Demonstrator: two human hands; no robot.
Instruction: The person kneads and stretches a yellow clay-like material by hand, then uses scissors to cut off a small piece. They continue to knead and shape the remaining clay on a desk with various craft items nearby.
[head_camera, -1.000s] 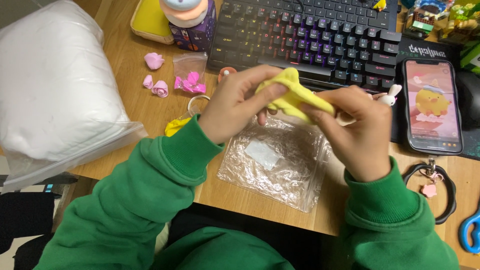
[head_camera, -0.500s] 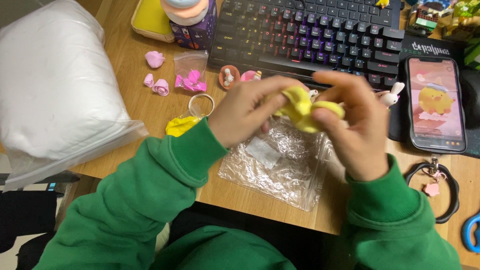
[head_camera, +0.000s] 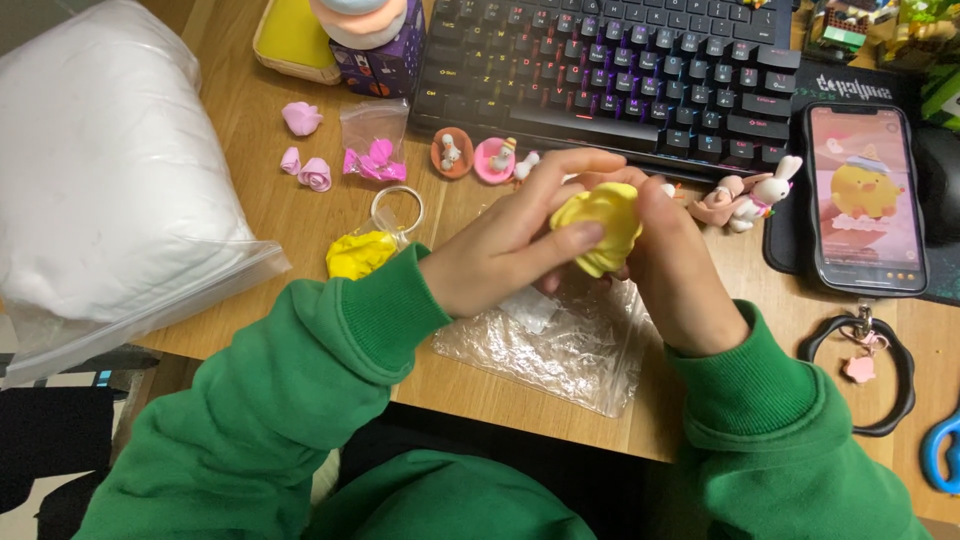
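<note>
Pinching yellow clay (head_camera: 598, 225) with left hand (head_camera: 500, 255) and right hand (head_camera: 672, 262), over wooden desk (head_camera: 250, 200), keyboard (head_camera: 610, 70) behind

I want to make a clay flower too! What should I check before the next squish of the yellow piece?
1. Both hands on the clay: ok. The left hand and right hand pinch the yellow clay piece.
2. Piece held above the desk: ok, over the crinkled plastic bag.
3. Spare yellow clay close by: ok, beside the left sleeve.
4. Small pink rose pieces out of the way: ok, off to the left.
5. Phone clear of the hands: ok.
6. Clay still soft: cannot tell.
</note>
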